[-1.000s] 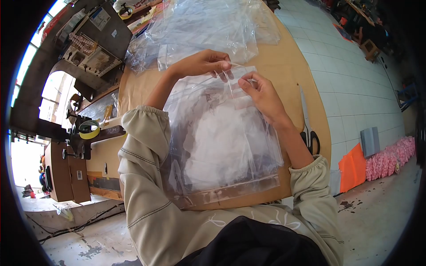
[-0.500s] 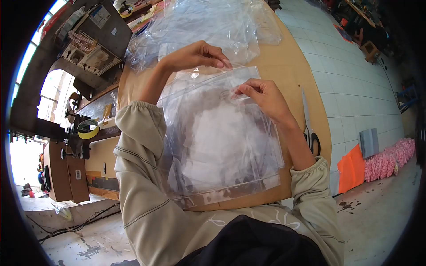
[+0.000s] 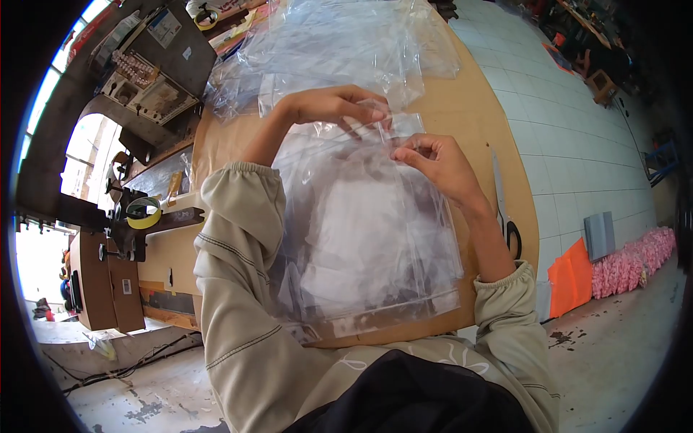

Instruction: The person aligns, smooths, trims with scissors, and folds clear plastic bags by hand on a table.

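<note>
A clear plastic bag (image 3: 361, 238) lies flat on the tan table (image 3: 469, 101), with white, cloudy layers showing in its middle. My left hand (image 3: 339, 107) pinches clear film near the bag's top edge. Just to the right and a little lower, the thumb and fingers of my right hand (image 3: 437, 164) are pressed together on the same film by the upper right corner. Between the two hands the film is bunched and raised. Black-handled scissors (image 3: 512, 234) lie to the right, partly behind my right forearm.
Clear plastic sheets (image 3: 339, 50) are heaped on the far part of the table. A machine with a tape roll (image 3: 144, 213) stands at the left. On the floor at the right are an orange sheet (image 3: 570, 278) and a pink bundle (image 3: 632, 261).
Over the last half second, my left hand has moved slightly right and its fingers have come down onto the film. My right hand has shifted a little right. The film between them is now bunched.
</note>
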Demonstrator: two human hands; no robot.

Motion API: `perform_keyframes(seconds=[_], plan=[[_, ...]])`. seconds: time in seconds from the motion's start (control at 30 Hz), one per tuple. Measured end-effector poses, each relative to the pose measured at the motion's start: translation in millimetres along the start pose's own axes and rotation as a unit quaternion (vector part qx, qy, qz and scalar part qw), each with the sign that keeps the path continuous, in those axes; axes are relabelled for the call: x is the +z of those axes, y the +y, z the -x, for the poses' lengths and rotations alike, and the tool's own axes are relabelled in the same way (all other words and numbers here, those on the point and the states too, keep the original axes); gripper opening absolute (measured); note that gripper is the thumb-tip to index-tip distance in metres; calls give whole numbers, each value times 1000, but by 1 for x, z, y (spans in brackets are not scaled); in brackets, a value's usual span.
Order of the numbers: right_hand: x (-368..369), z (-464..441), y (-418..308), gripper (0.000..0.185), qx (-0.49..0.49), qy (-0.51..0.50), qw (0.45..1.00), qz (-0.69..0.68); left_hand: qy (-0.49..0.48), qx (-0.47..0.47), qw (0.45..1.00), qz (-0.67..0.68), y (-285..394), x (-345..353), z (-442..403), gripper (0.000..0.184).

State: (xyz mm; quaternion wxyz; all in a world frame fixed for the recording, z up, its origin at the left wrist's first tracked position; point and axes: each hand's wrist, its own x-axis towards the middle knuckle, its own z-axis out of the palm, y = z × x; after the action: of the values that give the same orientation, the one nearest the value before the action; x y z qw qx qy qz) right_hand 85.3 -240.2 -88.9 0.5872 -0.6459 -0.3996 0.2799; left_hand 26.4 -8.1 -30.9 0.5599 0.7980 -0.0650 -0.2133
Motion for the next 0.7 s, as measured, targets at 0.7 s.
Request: perform_keyframes(seconds=[0.7], plan=[[12, -6, -1, 32, 66, 68, 976, -196, 2, -21, 996, -87, -12, -3, -3, 45]])
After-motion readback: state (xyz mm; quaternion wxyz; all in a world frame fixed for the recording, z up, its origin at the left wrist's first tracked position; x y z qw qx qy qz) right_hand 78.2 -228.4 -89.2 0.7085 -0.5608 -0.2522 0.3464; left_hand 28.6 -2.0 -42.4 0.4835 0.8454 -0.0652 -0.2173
